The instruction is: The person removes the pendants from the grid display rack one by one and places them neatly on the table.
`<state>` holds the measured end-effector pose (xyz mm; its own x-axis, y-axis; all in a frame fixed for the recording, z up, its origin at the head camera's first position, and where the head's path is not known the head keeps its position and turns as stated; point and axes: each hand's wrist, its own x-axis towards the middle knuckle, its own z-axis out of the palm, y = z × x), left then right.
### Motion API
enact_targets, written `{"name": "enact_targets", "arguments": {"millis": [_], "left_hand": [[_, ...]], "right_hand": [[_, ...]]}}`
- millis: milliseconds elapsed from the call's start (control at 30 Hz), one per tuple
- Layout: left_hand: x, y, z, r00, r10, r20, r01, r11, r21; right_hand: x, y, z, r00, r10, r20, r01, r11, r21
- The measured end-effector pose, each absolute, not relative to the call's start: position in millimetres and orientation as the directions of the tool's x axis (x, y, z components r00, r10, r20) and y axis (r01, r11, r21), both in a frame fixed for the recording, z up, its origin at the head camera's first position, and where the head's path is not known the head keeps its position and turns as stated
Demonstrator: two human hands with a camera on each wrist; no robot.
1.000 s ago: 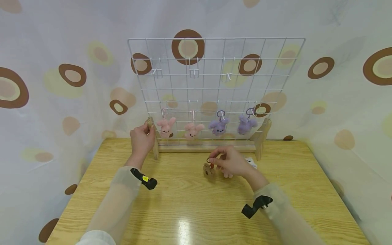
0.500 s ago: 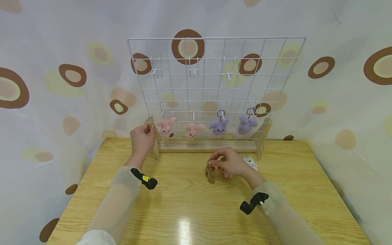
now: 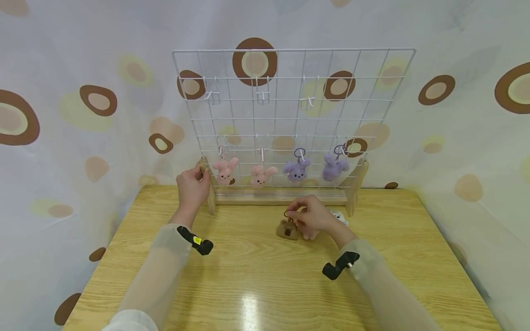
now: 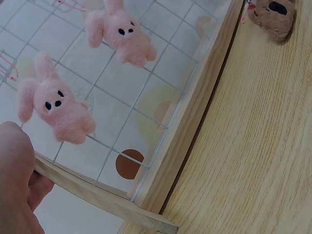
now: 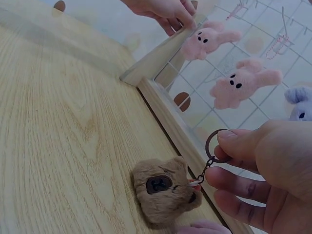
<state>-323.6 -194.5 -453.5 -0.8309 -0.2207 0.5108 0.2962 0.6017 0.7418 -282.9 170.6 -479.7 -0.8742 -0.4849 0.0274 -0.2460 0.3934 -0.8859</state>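
Note:
My right hand (image 3: 312,215) pinches the dark metal ring of a brown plush keychain (image 3: 287,229) between thumb and index finger. In the right wrist view, the plush (image 5: 163,192) dangles from a short chain, its dark-nosed face toward the camera; whether it touches the table is unclear. Behind this hand, a pink plush (image 3: 309,232) is partly hidden, and a white plush (image 3: 339,217) lies beside it. My left hand (image 3: 193,186) grips the wooden side post (image 3: 211,200) of a white wire grid rack (image 3: 285,120); in the left wrist view, its fingertips curl behind the wood.
On the rack's lower row hang a left pink bunny (image 3: 224,172), another pink bunny (image 3: 261,176), a purple bunny (image 3: 296,171) and another purple plush (image 3: 333,168). Bare hooks (image 3: 262,97) sit higher up. The wooden table (image 3: 223,266) extends in front; a patterned cloth (image 3: 95,41) hangs behind.
The brown plush has swung round on its ring, so its face now points forward. My right hand has shifted slightly right and up. The left hand keeps its place on the post.

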Motion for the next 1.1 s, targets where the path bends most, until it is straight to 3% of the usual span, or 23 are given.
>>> {"name": "enact_targets", "arguments": {"millis": [267, 500, 1100], "left_hand": [[-324.1, -194.8, -453.7, -0.834, -0.222, 0.505, 0.287, 0.608, 0.740], [-324.0, -195.5, -453.9, -0.841, -0.225, 0.492, 0.279, 0.600, 0.750], [-325.3, -196.8, -456.2, -0.831, -0.207, 0.517, 0.314, 0.592, 0.742]], "right_hand": [[-286.7, 168.4, -484.4, -0.880, -0.474, 0.014, -0.230, 0.402, -0.886], [-291.0, 163.8, -491.6, -0.884, -0.464, 0.058, -0.298, 0.462, -0.835], [-312.7, 156.4, -501.1, -0.929, -0.370, 0.012, -0.221, 0.529, -0.819]]}}
